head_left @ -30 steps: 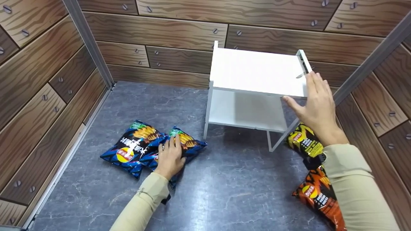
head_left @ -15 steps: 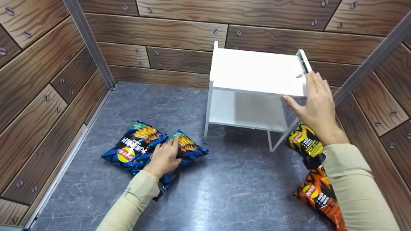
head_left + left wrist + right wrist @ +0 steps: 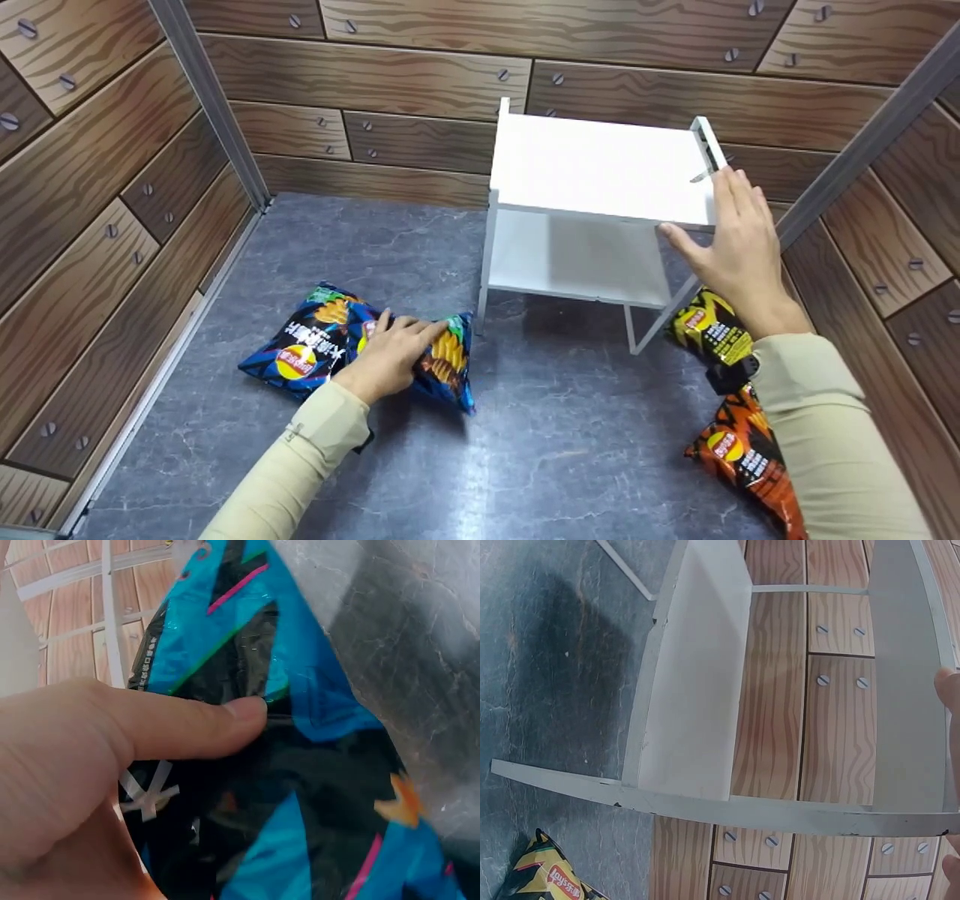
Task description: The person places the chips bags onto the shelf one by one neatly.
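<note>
A blue and black chip bag (image 3: 448,364) is gripped by my left hand (image 3: 390,356), whose thumb lies across the wrapper in the left wrist view; the other fingers are hidden there. This bag overlaps a second blue chip bag (image 3: 296,356) lying on the floor to its left. At the front right corner of a white two-tier side table (image 3: 600,169), my right hand (image 3: 739,247) rests with straight fingers along the side rail and the thumb at the front edge. The right wrist view catches only a sliver of that hand.
A yellow and black chip bag (image 3: 709,326) lies beside the table's right leg, partly behind my right wrist. Closer in, an orange chip bag (image 3: 742,457) is partly covered by my right sleeve. Wood-patterned walls (image 3: 375,75) enclose the grey marbled floor (image 3: 525,450).
The left hand has turned the blue bag, so its printed end now points right and its lower corner has swung up off the floor's front side. The right hand has stayed on the table.
</note>
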